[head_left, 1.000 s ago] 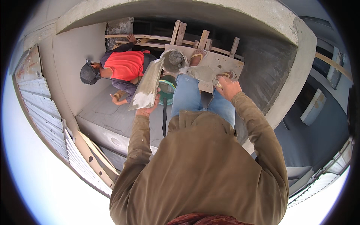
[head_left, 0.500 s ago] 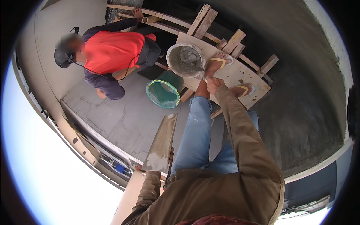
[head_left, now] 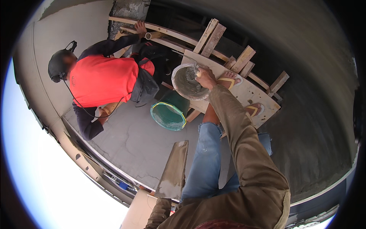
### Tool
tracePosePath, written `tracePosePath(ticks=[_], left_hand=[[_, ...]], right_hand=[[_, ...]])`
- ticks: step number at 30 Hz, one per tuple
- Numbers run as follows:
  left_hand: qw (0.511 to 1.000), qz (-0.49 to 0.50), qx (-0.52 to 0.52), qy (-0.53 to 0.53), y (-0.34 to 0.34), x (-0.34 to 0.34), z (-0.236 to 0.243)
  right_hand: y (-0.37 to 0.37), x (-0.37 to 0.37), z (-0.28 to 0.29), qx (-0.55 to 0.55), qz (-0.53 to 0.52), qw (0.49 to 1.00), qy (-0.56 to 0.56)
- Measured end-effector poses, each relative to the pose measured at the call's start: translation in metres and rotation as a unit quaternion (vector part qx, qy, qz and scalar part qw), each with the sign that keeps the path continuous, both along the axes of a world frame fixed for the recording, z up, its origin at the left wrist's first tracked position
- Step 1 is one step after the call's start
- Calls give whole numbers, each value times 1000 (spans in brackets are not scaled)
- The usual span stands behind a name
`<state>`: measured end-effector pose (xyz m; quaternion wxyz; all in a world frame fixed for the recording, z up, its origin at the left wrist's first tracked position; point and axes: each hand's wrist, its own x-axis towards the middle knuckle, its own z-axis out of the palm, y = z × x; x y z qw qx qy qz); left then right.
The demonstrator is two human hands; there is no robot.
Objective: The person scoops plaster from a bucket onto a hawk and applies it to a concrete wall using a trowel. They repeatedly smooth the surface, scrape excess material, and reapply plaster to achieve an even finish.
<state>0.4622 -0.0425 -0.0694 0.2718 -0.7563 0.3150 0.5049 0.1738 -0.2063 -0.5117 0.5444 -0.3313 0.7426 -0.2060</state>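
Note:
My right hand [head_left: 206, 78] is closed around the pale handle of a trowel [head_left: 198, 72] at the right rim of a mortar-caked bucket [head_left: 176, 84]. The trowel's metal end reaches into the bucket, where wet grey mortar [head_left: 190, 78] coats the bottom and sides. Low in the view, a long flat wooden hawk board [head_left: 172, 168] lies over my left forearm's end, smeared grey toward its near edge. Below it the left sleeve [head_left: 160, 210] shows; the board hides nearly all of my left hand, which holds it from underneath.
A green bucket [head_left: 168, 114] with a yellow-edged rim leans beside the mortar bucket. My sandalled feet stand on a plywood platform [head_left: 263, 114] with upright timber pieces [head_left: 213, 40] along its far side. At left, a person in a red top [head_left: 103, 82] bends over, one hand on a rail.
My right hand has moved up and left to the bucket with the trowel. The board sits lower in view. The other person has turned and bent further.

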Motion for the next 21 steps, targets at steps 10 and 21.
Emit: tracePosePath(ticks=[10,21], left_hand=[[999,-42,18,-23,10,2,-8],[987,-115,47,103,-34,-48,-2]], right_hand=[[45,51,30,-59,-90,994,-18],[158,-42,153,-17,-487,872,-40]])
